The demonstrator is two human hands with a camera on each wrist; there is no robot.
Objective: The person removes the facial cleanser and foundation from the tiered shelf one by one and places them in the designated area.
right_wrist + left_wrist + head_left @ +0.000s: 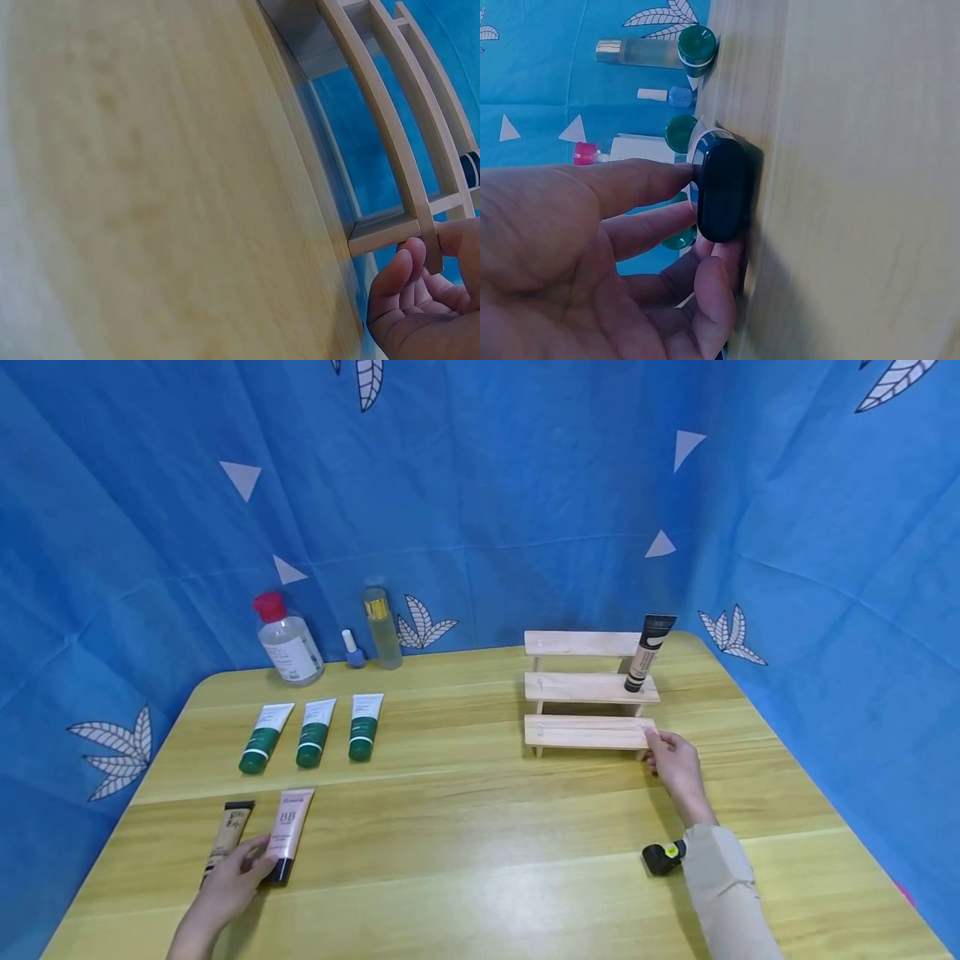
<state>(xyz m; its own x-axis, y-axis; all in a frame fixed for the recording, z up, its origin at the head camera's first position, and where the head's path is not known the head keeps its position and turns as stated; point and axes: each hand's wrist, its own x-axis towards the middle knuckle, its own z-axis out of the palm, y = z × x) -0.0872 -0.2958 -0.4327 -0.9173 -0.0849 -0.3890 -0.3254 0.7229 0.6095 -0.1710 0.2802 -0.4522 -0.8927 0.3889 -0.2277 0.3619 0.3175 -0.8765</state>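
Observation:
My left hand (234,885) is at a pink BB cream tube (291,822) lying on the table, its thumb and fingers pinching the sides near the black cap (724,187). Just left of it lies a tan tube (228,831), partly covered by that hand. At the right, my right hand (677,768) pinches the right end of the lowest step of a three-step wooden display rack (588,732). The thumb and curled fingers take that step's end in the right wrist view. A beige tube with a black end (647,652) stands on the rack's middle step, tilted slightly right.
Several green-and-white tubes (364,727) lie in a row at the left. Behind them stand a clear bottle with a red cap (292,647), a small blue nail polish bottle (354,652) and a gold-collared bottle (384,631). Blue cloth (480,485) borders the table.

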